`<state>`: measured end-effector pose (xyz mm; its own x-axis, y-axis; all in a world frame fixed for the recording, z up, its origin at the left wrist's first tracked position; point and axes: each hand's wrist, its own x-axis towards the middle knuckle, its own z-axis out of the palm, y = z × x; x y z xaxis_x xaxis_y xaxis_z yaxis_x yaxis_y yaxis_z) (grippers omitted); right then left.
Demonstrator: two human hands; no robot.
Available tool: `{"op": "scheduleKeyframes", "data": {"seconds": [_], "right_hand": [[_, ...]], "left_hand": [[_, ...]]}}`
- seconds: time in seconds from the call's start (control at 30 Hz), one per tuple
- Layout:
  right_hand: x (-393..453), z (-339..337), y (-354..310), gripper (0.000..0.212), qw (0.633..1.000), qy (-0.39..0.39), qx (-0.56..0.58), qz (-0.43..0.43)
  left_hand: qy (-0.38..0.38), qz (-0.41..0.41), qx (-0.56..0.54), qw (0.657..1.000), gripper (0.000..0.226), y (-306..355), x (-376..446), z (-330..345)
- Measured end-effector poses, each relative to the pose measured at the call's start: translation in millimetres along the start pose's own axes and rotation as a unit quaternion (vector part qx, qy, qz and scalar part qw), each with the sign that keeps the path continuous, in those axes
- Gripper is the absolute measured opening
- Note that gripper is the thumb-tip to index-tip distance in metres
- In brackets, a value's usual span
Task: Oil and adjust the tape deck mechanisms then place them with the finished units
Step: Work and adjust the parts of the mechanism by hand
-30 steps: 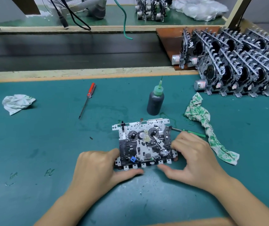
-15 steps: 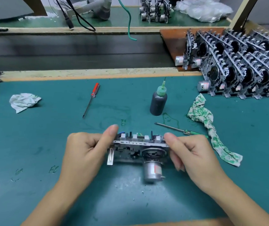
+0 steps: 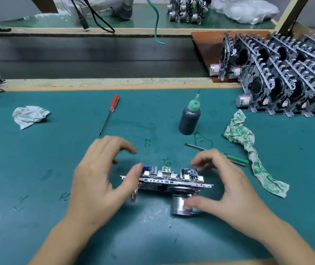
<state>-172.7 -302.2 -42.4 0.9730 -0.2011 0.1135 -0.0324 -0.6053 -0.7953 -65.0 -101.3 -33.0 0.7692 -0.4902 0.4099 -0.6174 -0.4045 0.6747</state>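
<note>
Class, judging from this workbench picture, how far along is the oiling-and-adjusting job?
Done: many finished units stand racked at the right. In hand: one mechanism, tipped on edge, between left hand and right hand. Left: adding it to the rack; the oil bottle stands unused.

The left hand [image 3: 99, 180] is blurring at its fingertips [image 3: 131, 150], and its thumb is covering the left end of the silver metal tape deck mechanism [image 3: 170, 180]. The right hand's [image 3: 227, 186] thumb is hiding part of the mechanism's round silver motor can [image 3: 179, 205]; whether its curled fingers are touching the far edge cannot be told. Behind those fingers, part of the green-handled screwdriver [image 3: 235, 159] is lying hidden. The rows of finished grey metal deck units [image 3: 286, 77] are running off the right edge.
</note>
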Motion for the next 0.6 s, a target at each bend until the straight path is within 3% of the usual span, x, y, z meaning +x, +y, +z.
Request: {"op": "scheduleKeyframes", "data": {"seconds": [0.1, 0.23, 0.43, 0.6], "right_hand": [[-1, 10, 5, 0.033, 0.998, 0.015, 0.046, -0.049], [0, 13, 7, 0.026, 0.994, 0.027, 0.095, -0.047], [2, 16, 7, 0.034, 0.991, 0.03, 0.117, -0.055], [4, 14, 8, 0.026, 0.989, 0.016, 0.144, -0.035]], "left_hand": [[-0.087, 0.058, -0.081, 0.991, 0.024, 8, 11, -2], [-0.16, 0.119, -0.107, 0.974, 0.021, 18, 22, 7], [-0.171, 0.141, -0.094, 0.971, 0.018, 18, 22, 13], [-0.187, 0.127, -0.121, 0.967, 0.02, 16, 22, 15]]}}
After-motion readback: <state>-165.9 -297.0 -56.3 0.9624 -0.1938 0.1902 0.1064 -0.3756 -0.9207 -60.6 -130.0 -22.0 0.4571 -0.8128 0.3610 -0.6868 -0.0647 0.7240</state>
